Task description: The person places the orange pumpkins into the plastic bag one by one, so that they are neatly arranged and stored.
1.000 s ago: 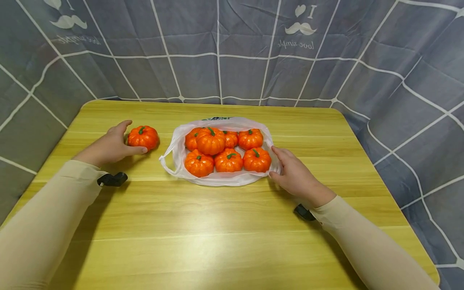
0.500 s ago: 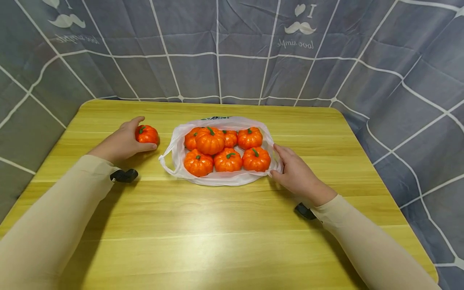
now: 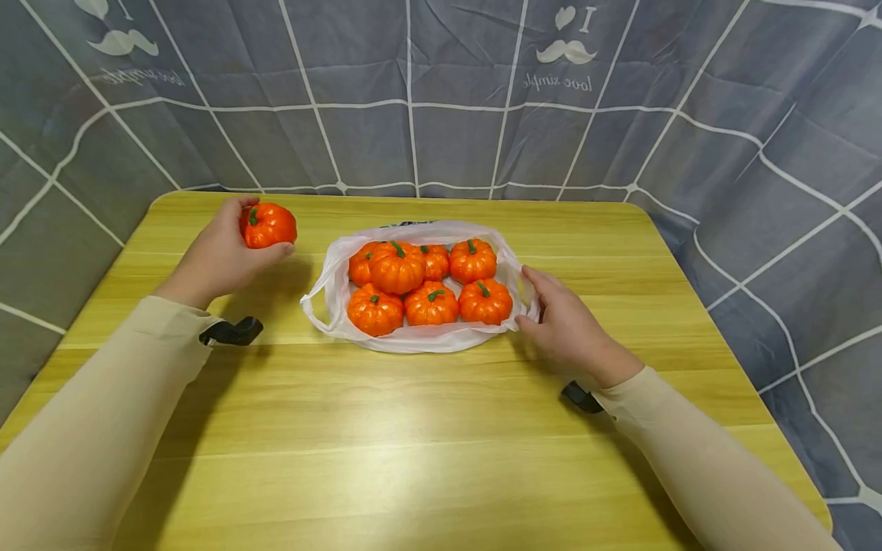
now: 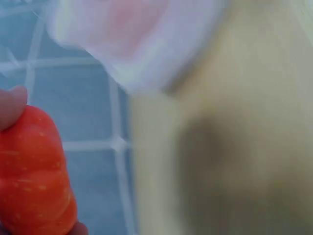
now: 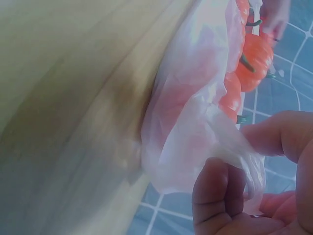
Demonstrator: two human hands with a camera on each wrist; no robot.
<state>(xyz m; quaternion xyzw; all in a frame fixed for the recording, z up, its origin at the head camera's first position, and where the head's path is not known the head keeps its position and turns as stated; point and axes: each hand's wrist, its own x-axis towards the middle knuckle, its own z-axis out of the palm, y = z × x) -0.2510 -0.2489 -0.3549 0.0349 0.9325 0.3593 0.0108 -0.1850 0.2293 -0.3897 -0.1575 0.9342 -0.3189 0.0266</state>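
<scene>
My left hand grips a small orange pumpkin with a green stem, held above the table's far left part. In the left wrist view the same pumpkin sits between thumb and fingers. A white plastic bag lies mid-table with its mouth spread, several orange pumpkins inside, one resting on top of others. At the bag's right end, my right hand pinches the rim. Up close in the right wrist view, curled fingers hold the thin plastic.
The wooden table has a light grain. A grey curtain with white grid lines stands behind it and along both sides. A loop handle hangs off the bag's left end.
My left hand has closed around the lone pumpkin and lifted it off the table. The right hand stays at the bag's right end with hardly any movement.
</scene>
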